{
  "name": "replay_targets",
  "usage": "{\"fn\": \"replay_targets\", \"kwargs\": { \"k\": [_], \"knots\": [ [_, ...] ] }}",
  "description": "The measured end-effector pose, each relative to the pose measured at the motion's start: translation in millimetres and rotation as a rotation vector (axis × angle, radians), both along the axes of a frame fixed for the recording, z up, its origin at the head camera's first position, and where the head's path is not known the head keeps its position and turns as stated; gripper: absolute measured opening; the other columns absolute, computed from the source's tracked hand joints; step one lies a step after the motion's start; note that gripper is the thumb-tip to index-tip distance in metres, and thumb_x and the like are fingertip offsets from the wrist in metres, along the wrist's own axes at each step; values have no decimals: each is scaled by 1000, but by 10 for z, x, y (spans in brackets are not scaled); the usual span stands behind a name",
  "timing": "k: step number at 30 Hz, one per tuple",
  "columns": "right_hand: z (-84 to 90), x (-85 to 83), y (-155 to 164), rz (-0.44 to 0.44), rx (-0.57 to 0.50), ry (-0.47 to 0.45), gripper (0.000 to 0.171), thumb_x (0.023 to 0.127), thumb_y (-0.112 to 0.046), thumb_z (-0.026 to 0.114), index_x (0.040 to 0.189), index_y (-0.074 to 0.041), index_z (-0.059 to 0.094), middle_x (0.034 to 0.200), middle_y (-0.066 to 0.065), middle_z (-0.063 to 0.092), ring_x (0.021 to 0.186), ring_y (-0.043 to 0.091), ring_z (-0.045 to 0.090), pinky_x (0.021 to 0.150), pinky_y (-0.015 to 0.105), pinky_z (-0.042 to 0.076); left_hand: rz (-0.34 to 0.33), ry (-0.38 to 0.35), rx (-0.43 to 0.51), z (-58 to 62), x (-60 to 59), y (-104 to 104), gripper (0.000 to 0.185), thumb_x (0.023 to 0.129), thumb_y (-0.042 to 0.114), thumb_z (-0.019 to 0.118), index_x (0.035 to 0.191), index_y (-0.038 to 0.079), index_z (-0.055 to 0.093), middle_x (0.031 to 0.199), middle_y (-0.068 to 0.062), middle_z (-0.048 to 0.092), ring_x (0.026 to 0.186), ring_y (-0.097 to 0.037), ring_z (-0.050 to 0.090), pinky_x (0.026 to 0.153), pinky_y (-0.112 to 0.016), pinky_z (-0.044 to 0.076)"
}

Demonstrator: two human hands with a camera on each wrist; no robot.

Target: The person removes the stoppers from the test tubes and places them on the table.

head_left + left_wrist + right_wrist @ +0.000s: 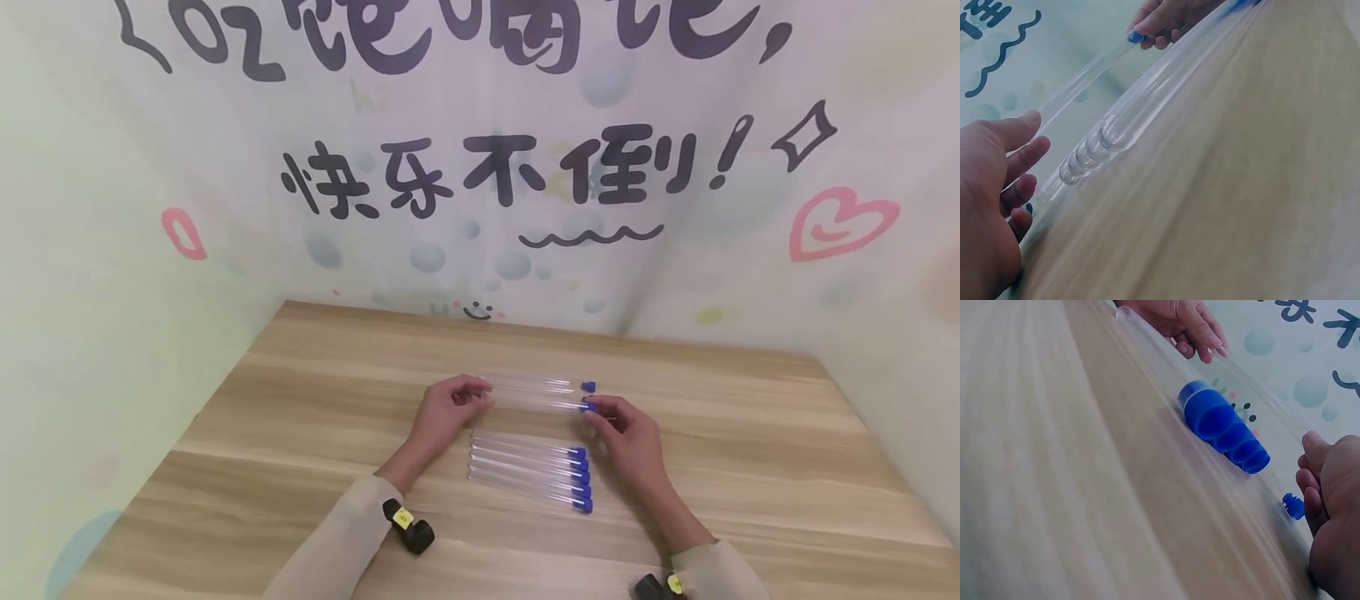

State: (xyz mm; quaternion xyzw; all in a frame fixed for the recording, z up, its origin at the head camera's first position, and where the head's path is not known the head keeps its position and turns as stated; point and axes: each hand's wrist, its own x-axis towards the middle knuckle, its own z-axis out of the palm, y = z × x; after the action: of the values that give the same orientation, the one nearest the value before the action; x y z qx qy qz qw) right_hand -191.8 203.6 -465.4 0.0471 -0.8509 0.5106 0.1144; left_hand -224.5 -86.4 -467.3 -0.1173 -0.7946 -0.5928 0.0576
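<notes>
A clear test tube [1082,81] is held level between both hands, above the table. Thumb and fingers of my left hand [453,406] pinch its rounded end. At the other end, my right hand [628,435] pinches the blue cap [1135,37], which sits at the tube's mouth; the right fingers hide most of it in the right wrist view. Nearer me, several capped test tubes [525,468] lie side by side, blue caps [1213,415] to the right. Just beyond the hands lie uncapped clear tubes [536,383], with a loose blue cap [588,387] off their right ends.
The wood-grain table [300,433] meets a printed wall hanging [480,267] along its back edge. Pale hanging sides rise at left and right. A black wrist camera [417,535] is strapped on the left sleeve, another [651,587] on the right.
</notes>
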Motion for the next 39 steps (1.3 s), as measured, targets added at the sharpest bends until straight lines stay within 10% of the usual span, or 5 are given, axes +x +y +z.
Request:
{"fn": "replay_targets", "kwargs": {
  "k": [26,39],
  "knots": [
    [18,8,-41,-101,38,66,22,84,-23,74,103,-11,72,95,2,72,82,10,63,70,15,48,-26,52,-24,47,46,-21,14,80,19,79,93,20,74,78,4,64,70,-16,52,60,-23,43],
    [-1,34,-25,41,-6,6,19,85,-26,74,101,-15,72,98,-2,70,89,14,62,76,17,48,76,37,-58,-14,13,-28,12,83,19,75,95,21,74,83,9,66,74,-13,57,66,-28,47]
  ]
}}
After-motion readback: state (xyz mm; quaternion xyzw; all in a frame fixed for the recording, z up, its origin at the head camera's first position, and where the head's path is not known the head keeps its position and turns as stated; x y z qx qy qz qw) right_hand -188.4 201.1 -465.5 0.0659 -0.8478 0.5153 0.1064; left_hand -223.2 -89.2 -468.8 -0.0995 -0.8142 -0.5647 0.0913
